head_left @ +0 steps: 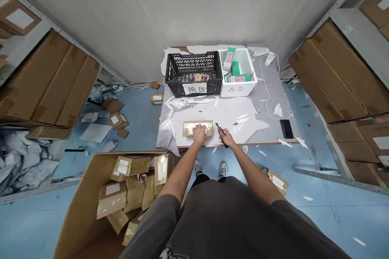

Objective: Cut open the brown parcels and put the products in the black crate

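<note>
"Where is the box being handled?"

"Take the small, brown cardboard box wrapped in shiny clear tape (188, 129) as the clock's centre, with twelve towards the wall. It lies on white paper (219, 114) at the near edge of the grey table (275, 93)."

"And the hands?"

"The left hand (199, 132) lies open on the box's taped top, fingers spread over it. At three o'clock, just beside the box, the right hand (227, 137) is closed round a red-and-black utility knife (220, 130). The blade end points up towards eleven and appears apart from the box."

"What stands at twelve?"

"A black, slatted plastic crate (175, 89) with a white paper label (195, 88) on its front. Next to it, at one o'clock, a white foam box (251, 88) holds green-and-pink packages (229, 60)."

"Anything further out at three?"

"A black, rectangular phone (286, 128), well apart from the knife. Torn white paper scraps (242, 118) lie between the two, slightly towards two."

"And down at seven to eight?"

"A large, open brown cardboard carton (79, 188) beside the table, with many smaller taped brown parcels (134, 191) heaped inside at various angles."
</note>
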A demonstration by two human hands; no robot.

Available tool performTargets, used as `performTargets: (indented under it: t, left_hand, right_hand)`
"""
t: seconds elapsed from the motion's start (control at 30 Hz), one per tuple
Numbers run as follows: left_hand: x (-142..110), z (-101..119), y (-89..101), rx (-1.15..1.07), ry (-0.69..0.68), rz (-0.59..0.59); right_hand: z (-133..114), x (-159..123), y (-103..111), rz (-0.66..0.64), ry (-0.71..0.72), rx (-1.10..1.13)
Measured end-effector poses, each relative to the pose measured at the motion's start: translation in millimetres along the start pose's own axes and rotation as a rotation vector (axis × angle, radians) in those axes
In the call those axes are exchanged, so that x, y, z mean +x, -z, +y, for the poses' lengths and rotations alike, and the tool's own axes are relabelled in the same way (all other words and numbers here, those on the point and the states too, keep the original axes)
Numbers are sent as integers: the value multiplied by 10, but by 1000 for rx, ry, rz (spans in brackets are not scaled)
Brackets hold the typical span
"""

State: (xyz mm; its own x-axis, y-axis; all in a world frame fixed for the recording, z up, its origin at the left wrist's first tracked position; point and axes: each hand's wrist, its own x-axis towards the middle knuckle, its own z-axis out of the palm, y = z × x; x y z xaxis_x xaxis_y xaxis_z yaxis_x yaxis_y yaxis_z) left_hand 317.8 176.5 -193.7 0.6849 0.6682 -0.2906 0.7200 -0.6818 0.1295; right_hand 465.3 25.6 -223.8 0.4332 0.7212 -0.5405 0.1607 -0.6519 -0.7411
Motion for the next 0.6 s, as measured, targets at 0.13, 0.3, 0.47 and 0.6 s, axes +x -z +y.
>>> performTargets:
  t: [0.13, 0.3, 0.47, 0.6]
  left_hand:
    - [20, 65, -68, -47, 123, 35]
    - [84, 9, -47, -48, 40, -12]
    - [107, -52, -34, -88, -4, -17]
    - [110, -75, -63, -103, -17, -34]
  right_hand:
    - [-162, 141, 136, -67, 17, -254]
    - [-420, 346, 240, -109, 86, -686]
    - [-487, 422, 321, -185, 76, -752]
    - [-482, 442, 365, -254, 69, -688]
